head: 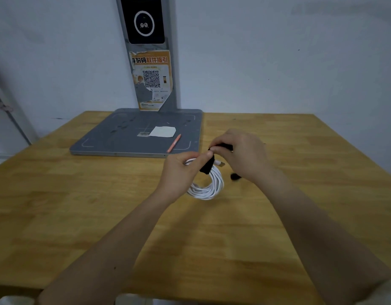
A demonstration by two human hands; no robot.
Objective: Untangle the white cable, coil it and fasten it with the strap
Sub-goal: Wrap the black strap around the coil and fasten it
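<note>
The white cable [208, 187] is wound into a round coil, held up just above the wooden table [80, 205]. My left hand [181, 172] grips the coil's top left side. A black strap [206, 166] runs over the coil's top. My right hand [240, 155] pinches the strap's upper end between thumb and fingers, close against the left thumb. A metal plug [221, 164] of the cable pokes out beside the strap. A small dark piece [234, 177] shows under the right hand; I cannot tell what it is.
A grey flat base plate [106, 144] with an upright post [150, 62] stands at the table's back. On the plate lie a white paper scrap [162, 131] and an orange pen [174, 143]. White walls surround the table.
</note>
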